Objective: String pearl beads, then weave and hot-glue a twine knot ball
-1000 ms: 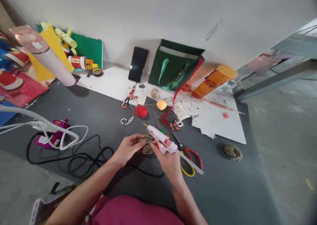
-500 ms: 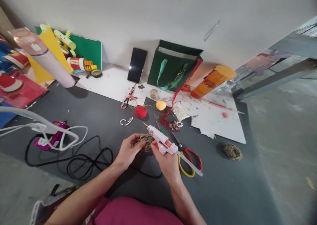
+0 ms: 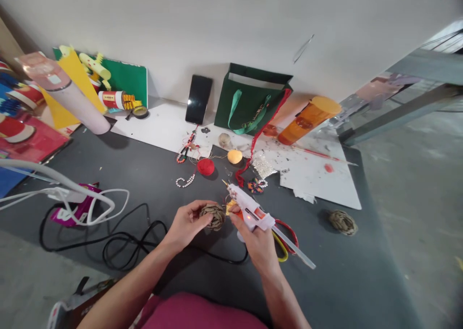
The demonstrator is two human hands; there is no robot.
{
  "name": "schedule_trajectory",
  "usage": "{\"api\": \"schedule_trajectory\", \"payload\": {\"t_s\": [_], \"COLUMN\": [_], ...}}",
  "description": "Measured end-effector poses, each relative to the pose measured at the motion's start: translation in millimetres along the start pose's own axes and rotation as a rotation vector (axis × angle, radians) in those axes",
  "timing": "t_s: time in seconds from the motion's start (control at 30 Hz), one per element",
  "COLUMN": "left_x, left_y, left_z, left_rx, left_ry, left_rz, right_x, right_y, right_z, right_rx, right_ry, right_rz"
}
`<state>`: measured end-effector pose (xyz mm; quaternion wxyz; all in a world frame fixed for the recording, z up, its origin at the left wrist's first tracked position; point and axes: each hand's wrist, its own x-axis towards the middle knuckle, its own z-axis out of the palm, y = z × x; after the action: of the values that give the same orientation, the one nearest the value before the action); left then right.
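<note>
Between the thumb and fingers of my left hand (image 3: 188, 225) is a brownish coiled rosette (image 3: 213, 217), held above the dark table. My right hand (image 3: 255, 237) is closed around a white glue gun (image 3: 249, 207), whose nozzle points up and left and whose clear glue stick juts out to the lower right. A small yellow piece (image 3: 230, 206) shows at the fingertips of my right hand, just right of the rosette. Scissors (image 3: 285, 239) with red and yellow handles lie partly hidden behind the glue gun. A second rosette (image 3: 343, 222) rests at the right.
A red yarn ball (image 3: 205, 167), a yellow ball (image 3: 235, 156) and beads lie ahead. Behind them stand a phone (image 3: 198, 99), a green bag (image 3: 249, 100) and an orange cylinder (image 3: 309, 120). Black cable (image 3: 119, 237) and a purple power strip (image 3: 77, 206) are at left.
My right hand and the glue gun have moved right, away from the rosette, which now shows more fully in my left hand. The yellow piece has come into view and the glue gun covers more of the scissors.
</note>
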<state>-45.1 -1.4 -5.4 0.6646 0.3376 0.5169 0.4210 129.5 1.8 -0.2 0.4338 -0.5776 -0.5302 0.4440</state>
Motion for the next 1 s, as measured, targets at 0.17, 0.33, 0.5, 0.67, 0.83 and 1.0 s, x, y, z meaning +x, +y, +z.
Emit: {"api": "schedule_trajectory", "payload": {"t_s": [0.17,0.33,0.5,0.67,0.83,1.0], "left_x": [2,3,3,6,7,6], "left_y": [-5,-5,0,1,0,-3], "left_z": [4.6,7.7,2.1,-3.2,-5.8,-6.0], "left_rx": [-0.048,-0.131,-0.255,-0.213,-0.297,-0.416], "left_ry": [0.035,0.079,-0.032,-0.059,-0.124,-0.261], "left_rz": [0.018,0.003,-0.131,-0.224,-0.266,-0.361], "right_x": [-2,-1,3,7,10,10], "right_y": [2,12,7,-1,-4,-5], "right_z": [19,25,15,9,7,6], "right_rx": [0.051,-0.015,0.004,0.047,0.067,0.126], "right_ry": [0.017,0.067,-0.032,-0.165,-0.158,-0.169], "right_rz": [-0.057,-0.109,-0.065,-0.071,-0.102,-0.064]}}
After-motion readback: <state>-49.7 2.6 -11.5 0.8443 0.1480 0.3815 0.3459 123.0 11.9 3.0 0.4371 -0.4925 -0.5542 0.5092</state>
